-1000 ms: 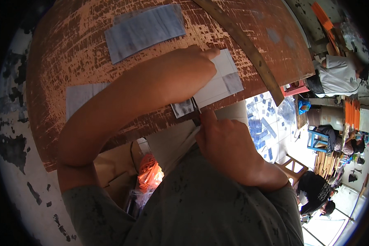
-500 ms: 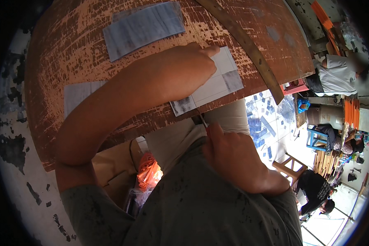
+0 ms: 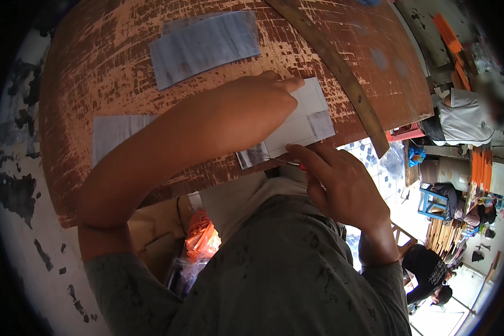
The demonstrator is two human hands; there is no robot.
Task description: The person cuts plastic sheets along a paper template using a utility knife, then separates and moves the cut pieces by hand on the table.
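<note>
Scratched brown worktop [image 3: 123,73] fills the upper view. At left, a grey-streaked piece [image 3: 115,134] lies partly hidden by the left forearm [image 3: 157,143]; farther back sit overlapping grey sheets [image 3: 207,47]. Next, the left hand [image 3: 266,109] lies over a pale, lined sheet [image 3: 294,133] near the front edge, one finger stretched out; the others' curl cannot be told. Beside that sheet's near edge, the right hand's [image 3: 344,185] fingers grip a slim tool [image 3: 285,162], index fingertip at the sheet. Farther right runs a long brown strip [image 3: 341,73].
</note>
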